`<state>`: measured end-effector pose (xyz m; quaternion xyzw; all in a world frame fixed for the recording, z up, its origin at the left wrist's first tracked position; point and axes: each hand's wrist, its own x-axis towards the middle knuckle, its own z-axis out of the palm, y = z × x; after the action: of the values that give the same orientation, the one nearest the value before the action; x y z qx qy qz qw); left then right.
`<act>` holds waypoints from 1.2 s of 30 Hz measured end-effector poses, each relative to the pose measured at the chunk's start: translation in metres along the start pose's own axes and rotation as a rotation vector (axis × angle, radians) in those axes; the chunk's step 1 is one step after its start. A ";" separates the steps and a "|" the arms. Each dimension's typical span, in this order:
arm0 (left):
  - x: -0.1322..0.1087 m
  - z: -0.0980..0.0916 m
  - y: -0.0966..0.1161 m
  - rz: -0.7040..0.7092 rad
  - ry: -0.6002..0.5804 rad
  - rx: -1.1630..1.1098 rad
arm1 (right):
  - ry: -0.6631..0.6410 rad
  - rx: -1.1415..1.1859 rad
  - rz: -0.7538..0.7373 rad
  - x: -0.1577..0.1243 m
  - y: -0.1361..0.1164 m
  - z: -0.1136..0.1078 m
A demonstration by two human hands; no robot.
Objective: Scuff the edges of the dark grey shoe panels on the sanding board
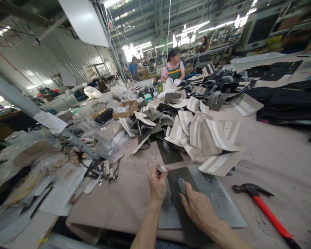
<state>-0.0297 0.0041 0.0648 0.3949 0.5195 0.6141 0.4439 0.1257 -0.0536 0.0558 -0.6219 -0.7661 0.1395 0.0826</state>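
Factory workbench (261, 145), pile of striped cut pieces (197, 128) behind: dark cut piece (182, 197) flat on metal plate (217, 199), pinned under right hand (197, 205) fingertips for steadiness, left hand (157, 183) fisted around pale stick (161, 168) alongside, red-handled hammer (264, 205) lying within reach at right

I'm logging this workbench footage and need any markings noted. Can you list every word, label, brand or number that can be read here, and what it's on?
None can be read.
The striped card pieces heaped on the table: pale bands only, no lettering.
The dark piece under the left hand and right hand: no visible print.
The red-handled hammer: no brand visible.
The cardboard boxes farther back: too small and blurred to tell.
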 end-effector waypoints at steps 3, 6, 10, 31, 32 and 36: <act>0.004 0.006 -0.017 -0.009 -0.055 0.003 | -0.027 0.043 0.045 -0.003 -0.001 0.004; 0.007 0.011 -0.028 -0.018 -0.130 0.015 | -0.057 0.148 0.058 -0.007 -0.005 0.006; 0.005 0.011 -0.043 -0.022 -0.202 0.080 | -0.023 0.356 0.039 -0.014 -0.002 0.020; 0.003 0.002 -0.038 -0.054 -0.300 0.221 | -0.028 0.409 0.006 -0.011 0.016 0.016; 0.004 0.002 -0.037 -0.058 -0.317 0.225 | -0.039 0.448 0.012 -0.011 0.015 0.013; 0.008 0.002 -0.029 -0.028 -0.388 0.308 | -0.128 0.617 -0.018 -0.017 0.021 -0.004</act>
<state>-0.0266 0.0141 0.0362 0.5610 0.5175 0.4341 0.4786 0.1506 -0.0660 0.0537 -0.5509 -0.6966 0.4035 0.2200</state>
